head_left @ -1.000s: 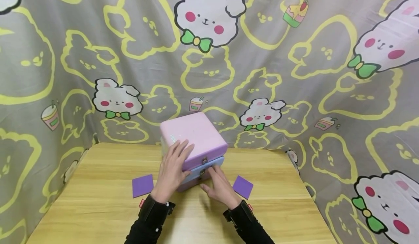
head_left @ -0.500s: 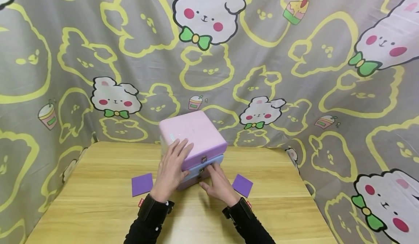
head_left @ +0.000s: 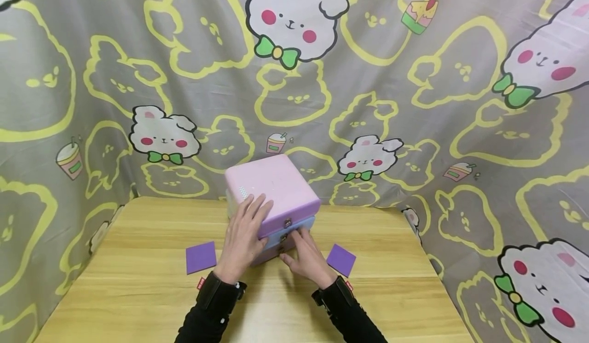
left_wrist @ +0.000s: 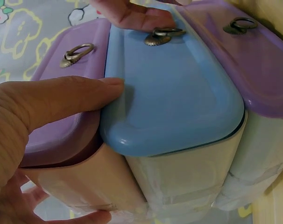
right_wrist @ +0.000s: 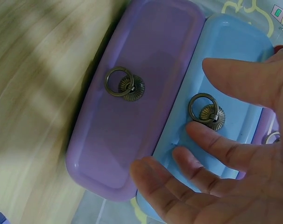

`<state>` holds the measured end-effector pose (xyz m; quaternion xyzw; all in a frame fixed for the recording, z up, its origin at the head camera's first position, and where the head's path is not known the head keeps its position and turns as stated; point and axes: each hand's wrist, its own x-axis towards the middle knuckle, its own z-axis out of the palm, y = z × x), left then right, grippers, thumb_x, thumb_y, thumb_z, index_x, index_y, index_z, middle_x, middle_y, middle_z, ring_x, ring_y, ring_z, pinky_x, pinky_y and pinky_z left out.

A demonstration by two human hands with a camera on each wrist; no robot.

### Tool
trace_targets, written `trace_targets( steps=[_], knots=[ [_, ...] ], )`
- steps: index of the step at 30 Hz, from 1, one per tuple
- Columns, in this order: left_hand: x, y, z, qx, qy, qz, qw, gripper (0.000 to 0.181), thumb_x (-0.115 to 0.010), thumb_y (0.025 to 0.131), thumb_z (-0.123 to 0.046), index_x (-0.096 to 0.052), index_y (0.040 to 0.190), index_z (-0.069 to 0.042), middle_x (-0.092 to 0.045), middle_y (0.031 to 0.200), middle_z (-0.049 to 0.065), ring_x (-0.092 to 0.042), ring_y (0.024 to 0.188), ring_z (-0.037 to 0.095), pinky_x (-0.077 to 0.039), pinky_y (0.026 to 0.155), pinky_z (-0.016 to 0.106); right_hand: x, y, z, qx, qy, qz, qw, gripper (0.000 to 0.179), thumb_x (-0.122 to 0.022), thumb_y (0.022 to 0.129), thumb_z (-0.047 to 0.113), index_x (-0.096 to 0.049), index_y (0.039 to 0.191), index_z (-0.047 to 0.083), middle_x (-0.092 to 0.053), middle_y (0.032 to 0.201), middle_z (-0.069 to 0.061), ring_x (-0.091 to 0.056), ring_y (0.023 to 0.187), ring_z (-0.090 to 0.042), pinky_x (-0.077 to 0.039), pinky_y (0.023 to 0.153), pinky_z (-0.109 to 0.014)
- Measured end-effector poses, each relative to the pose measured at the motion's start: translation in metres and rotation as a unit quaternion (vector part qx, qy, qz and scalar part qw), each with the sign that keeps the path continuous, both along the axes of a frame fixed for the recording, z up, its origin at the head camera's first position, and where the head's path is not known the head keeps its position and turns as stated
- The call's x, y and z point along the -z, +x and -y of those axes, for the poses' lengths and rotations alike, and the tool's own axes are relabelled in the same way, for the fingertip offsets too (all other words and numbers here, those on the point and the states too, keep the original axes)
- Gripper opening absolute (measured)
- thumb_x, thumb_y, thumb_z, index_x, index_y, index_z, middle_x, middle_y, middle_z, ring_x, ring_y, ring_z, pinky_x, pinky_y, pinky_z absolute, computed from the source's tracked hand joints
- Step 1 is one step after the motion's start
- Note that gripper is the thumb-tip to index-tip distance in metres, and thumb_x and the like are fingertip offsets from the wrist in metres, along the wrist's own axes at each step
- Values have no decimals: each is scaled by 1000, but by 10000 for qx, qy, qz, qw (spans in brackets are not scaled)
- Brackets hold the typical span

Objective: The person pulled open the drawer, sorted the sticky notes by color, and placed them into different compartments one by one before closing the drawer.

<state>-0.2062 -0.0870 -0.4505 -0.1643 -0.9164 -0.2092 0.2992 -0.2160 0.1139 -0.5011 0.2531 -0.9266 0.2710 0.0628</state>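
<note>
A small three-drawer chest (head_left: 273,184) with a pale pink top stands at the table's far middle, turned at an angle. Its fronts are purple above, blue in the middle and purple at the bottom, each with a bronze ring pull. My left hand (head_left: 242,238) rests along its left side, fingers reaching over the top's edge. The left thumb touches the blue drawer front (left_wrist: 179,88) near its end. My right hand (head_left: 309,260) is at the right part of that front, fingers extended, one fingertip right beside the middle ring pull (right_wrist: 204,109), thumb apart.
Purple square pads lie on the wooden table (head_left: 152,281), one left (head_left: 201,257) and one right (head_left: 341,260) of the hands. A grey curtain (head_left: 211,103) with yellow outlines and white rabbits surrounds the table behind and at both sides.
</note>
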Motion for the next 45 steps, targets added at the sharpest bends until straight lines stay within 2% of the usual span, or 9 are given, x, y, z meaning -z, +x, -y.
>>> trace_targets(
  steps=[3,7,9,11,16,21,26,33,45],
  knots=[
    [0,0,-1,-47,0,-14,10000,98,-99,52,-10,-58,142,-14,-55,151,11,-46,142,37,-50,107,59,2,0,0,15,-107,2,9999,61,-80,85,19,-52,136,0,-56,132,-19,-57,123,-35,-51,106,-49],
    [0,0,-1,-42,21,-44,10000,98,-99,52,-9,-58,141,-13,-55,151,12,-47,141,38,-50,107,60,6,0,0,-70,-228,-64,9997,35,-81,83,14,-58,106,1,-63,112,-15,-60,108,-29,-54,95,-46],
    [1,0,-1,-35,28,-46,10000,98,-98,52,-9,-58,141,-13,-55,151,12,-47,141,38,-49,108,60,9,1,0,-141,-153,-98,9997,27,-81,82,13,-60,95,2,-65,111,-14,-61,106,-29,-54,94,-46],
    [2,1,-1,-41,23,-39,10000,99,-98,52,-9,-58,141,-13,-55,151,12,-47,142,38,-48,109,59,11,3,1,-235,7,-100,9997,23,-82,82,13,-65,92,2,-67,115,-14,-63,108,-29,-54,96,-48],
    [2,1,-1,-61,16,-10,10000,99,-98,52,-9,-57,142,-13,-54,152,11,-46,142,37,-47,111,58,16,7,2,-329,568,280,9975,34,-81,83,21,-71,108,-1,-65,124,-15,-62,113,-34,-52,100,-52],
    [2,0,-1,-56,20,32,10000,99,-98,52,-8,-57,142,-13,-53,153,11,-45,143,37,-46,112,58,21,8,2,-350,927,611,9932,51,-79,85,25,-66,125,-4,-63,130,-18,-61,122,-37,-50,107,-53],
    [2,1,-1,-50,37,76,10000,100,-98,52,-8,-56,142,-13,-53,153,11,-45,143,37,-44,115,56,29,6,2,-420,1013,786,9909,58,-78,86,25,-61,133,-5,-57,143,-22,-55,132,-39,-44,114,-55],
    [1,0,-1,17,116,67,9999,98,-97,53,-6,-57,142,-13,-53,153,12,-44,143,38,-44,114,57,37,6,1,-430,966,897,9903,62,-79,85,24,-58,138,-2,-53,147,-22,-54,132,-41,-43,115,-55],
    [1,1,-1,-3,69,29,10000,98,-97,53,-6,-57,142,-13,-54,152,12,-45,142,38,-46,112,57,38,6,0,-380,993,1043,9888,60,-77,87,26,-58,139,3,-49,150,-20,-51,135,-40,-44,113,-59]
  ],
)
